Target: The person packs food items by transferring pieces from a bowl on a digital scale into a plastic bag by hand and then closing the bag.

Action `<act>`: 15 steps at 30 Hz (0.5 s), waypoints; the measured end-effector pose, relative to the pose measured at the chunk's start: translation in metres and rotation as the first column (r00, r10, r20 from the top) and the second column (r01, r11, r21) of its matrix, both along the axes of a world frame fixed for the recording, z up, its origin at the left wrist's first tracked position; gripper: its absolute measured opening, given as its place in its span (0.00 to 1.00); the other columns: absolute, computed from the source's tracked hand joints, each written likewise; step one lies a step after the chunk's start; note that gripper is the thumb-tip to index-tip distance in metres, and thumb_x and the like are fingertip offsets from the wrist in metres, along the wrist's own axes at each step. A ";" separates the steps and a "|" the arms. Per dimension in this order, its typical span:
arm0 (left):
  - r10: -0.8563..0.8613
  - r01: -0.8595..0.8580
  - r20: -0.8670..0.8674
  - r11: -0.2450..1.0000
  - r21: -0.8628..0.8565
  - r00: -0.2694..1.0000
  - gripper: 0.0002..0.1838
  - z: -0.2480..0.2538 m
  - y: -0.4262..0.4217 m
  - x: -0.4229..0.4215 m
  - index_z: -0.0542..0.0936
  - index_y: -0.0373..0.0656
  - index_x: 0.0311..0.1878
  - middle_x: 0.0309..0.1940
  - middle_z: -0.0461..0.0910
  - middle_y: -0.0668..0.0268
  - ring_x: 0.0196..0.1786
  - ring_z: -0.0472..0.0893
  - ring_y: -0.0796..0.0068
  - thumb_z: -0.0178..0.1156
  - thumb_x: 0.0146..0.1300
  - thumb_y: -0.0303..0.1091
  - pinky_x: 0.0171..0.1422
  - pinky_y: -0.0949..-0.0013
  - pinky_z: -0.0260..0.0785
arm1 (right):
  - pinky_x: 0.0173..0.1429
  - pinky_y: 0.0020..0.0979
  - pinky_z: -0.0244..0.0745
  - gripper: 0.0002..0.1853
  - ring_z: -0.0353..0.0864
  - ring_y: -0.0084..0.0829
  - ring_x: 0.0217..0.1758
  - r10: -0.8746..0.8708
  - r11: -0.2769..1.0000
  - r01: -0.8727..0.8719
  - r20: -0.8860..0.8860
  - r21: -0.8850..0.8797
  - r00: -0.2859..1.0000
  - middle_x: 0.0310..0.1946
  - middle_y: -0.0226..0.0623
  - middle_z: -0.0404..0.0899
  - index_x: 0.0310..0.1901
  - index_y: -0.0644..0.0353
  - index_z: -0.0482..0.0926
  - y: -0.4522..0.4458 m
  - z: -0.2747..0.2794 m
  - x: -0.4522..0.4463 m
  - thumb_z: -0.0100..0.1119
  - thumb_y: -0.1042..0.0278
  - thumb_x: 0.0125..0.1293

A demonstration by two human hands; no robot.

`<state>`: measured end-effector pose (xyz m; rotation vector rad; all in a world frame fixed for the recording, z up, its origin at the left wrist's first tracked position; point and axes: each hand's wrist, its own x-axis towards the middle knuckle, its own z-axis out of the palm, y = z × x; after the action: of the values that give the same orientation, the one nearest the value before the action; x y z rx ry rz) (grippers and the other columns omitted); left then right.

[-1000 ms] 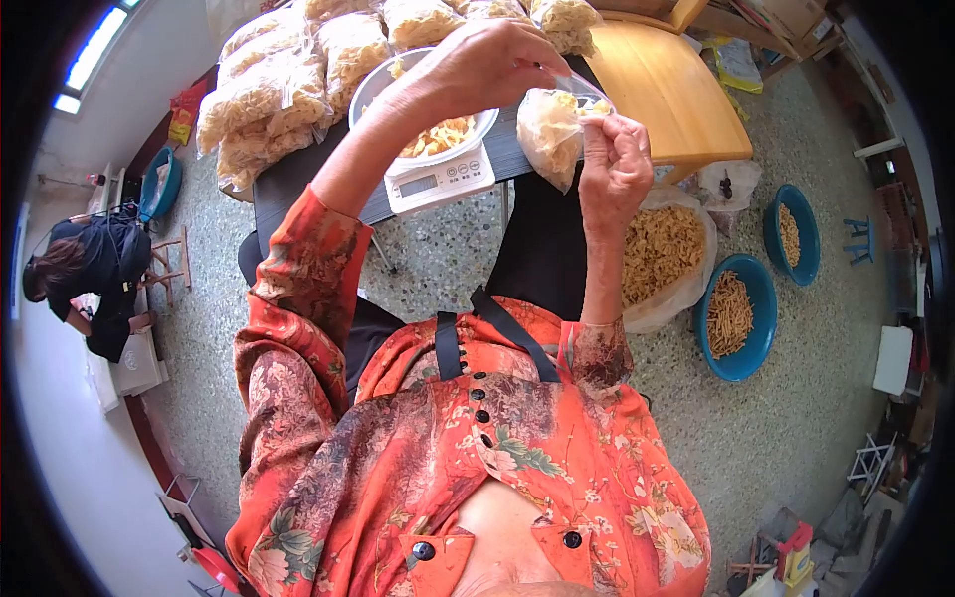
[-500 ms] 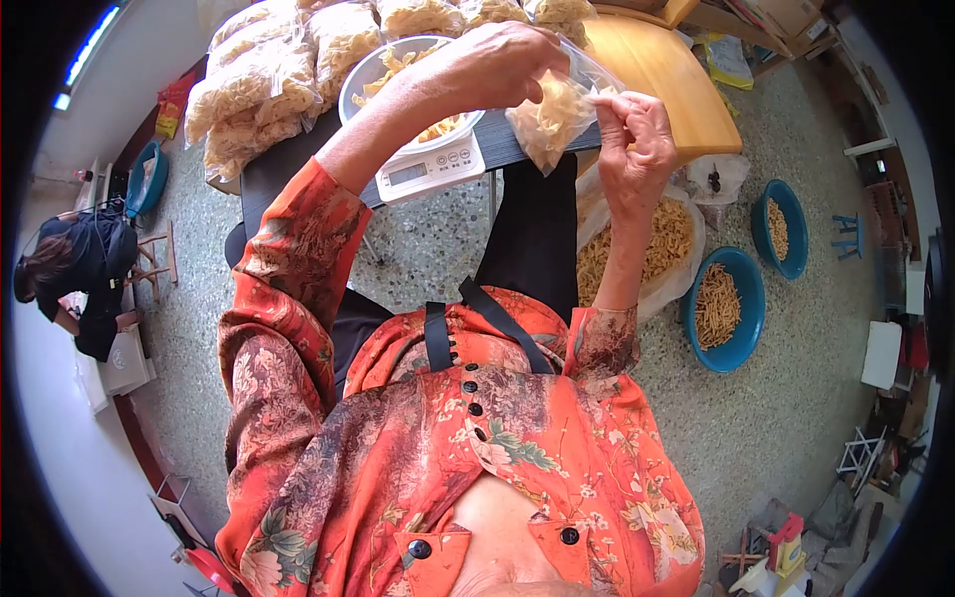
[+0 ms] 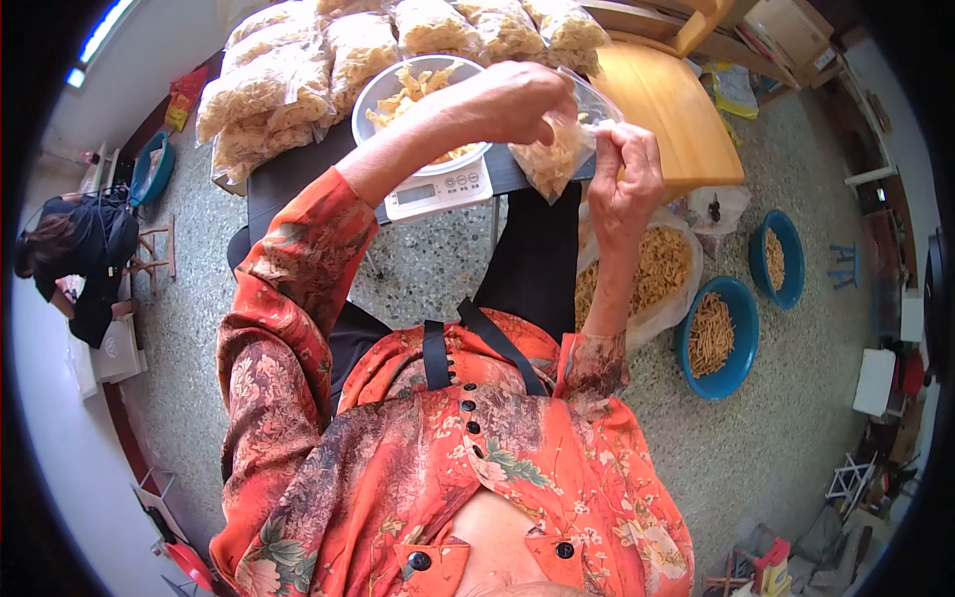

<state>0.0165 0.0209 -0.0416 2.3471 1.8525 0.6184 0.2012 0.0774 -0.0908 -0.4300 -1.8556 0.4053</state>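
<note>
A clear plastic bag (image 3: 550, 164) partly filled with pale, thin dried pieces hangs off the near edge of the dark table, its pointed bottom corner downward. My left hand (image 3: 522, 102) reaches over from the left, its fingers curled down against the bag's upper part; the fingertips are partly hidden. On the bag's right, my right hand (image 3: 629, 171) pinches its upper edge between thumb and fingers. Under my left forearm, a white bowl (image 3: 366, 92) with more of the pieces sits on a white digital scale (image 3: 438, 191), whose readout I cannot read.
Filled bags (image 3: 269, 95) are stacked along the table's back. A wooden chair (image 3: 662, 109) stands to the right. On the floor are a large open sack (image 3: 662, 269) and blue basins (image 3: 746, 348) of sticklike pieces. Another person (image 3: 85, 244) bends over at far left.
The whole view has shifted, so the table, bag and basins appear lower. Both hands stay at the bag, with my left fingers still curled against it.
</note>
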 end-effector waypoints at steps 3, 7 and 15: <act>-0.002 -0.001 -0.049 0.999 -0.053 0.999 0.15 -0.001 0.000 0.011 0.86 0.39 0.40 0.41 0.82 0.60 0.50 0.82 0.55 0.75 0.47 0.28 0.54 0.58 0.75 | 0.47 0.38 0.79 0.02 0.83 0.42 0.42 0.003 1.000 -0.003 -0.029 0.022 1.000 0.36 0.42 0.80 0.38 0.64 0.81 -0.006 -0.005 -0.003 0.64 0.78 0.65; 0.050 -0.096 -0.196 0.967 -0.236 0.979 0.13 0.009 0.002 0.026 0.85 0.38 0.36 0.35 0.85 0.54 0.45 0.85 0.52 0.75 0.47 0.30 0.49 0.53 0.77 | 0.47 0.38 0.78 0.02 0.83 0.40 0.42 -0.006 1.000 0.005 -0.050 -0.021 0.999 0.36 0.41 0.80 0.39 0.64 0.81 -0.013 -0.006 -0.002 0.64 0.79 0.65; -0.015 -0.039 -0.262 0.979 -0.199 0.965 0.12 0.005 0.011 0.024 0.86 0.38 0.38 0.35 0.86 0.53 0.43 0.86 0.54 0.69 0.49 0.31 0.47 0.56 0.79 | 0.48 0.38 0.78 0.01 0.82 0.41 0.42 0.010 0.999 -0.010 -0.005 -0.049 1.000 0.36 0.41 0.80 0.39 0.64 0.82 -0.009 -0.010 -0.005 0.63 0.77 0.67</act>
<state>0.0408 0.0318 -0.0361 2.3763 1.9264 0.1117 0.1963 0.0679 -0.1004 -0.4529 -1.8470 0.4591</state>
